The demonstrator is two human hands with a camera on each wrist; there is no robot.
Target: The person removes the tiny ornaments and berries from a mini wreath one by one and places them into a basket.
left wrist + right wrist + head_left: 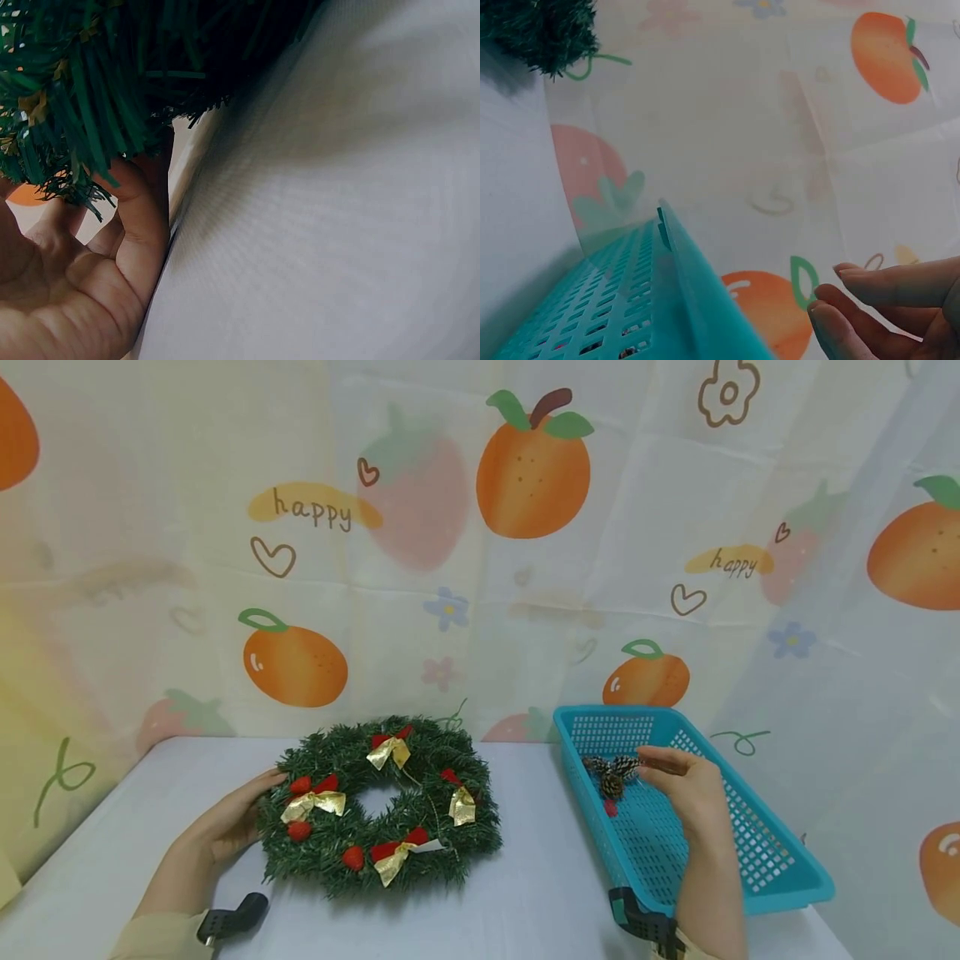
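Observation:
A green artificial wreath (472, 827) lies on the white table, dressed with red-and-gold bows (315, 802) and red berry-like pieces (353, 858). My left hand (236, 818) holds the wreath's left edge; in the left wrist view the fingers (142, 232) bend up into the green needles (97, 105), which hide their tips. Over the blue plastic basket (652, 852) hovers my right hand (690, 789), fingers loosely bent and nothing between them. Beside its fingertips in the head view, several pine cones (612, 786) with pale-tipped scales and a small red piece (611, 808) sit in the basket.
The basket's raised rim (813, 881) stands at the table's right side. A curtain (465, 635) printed with oranges and strawberries hangs just behind the table (525, 860). A white tag (426, 846) sticks out near the wreath's front bow.

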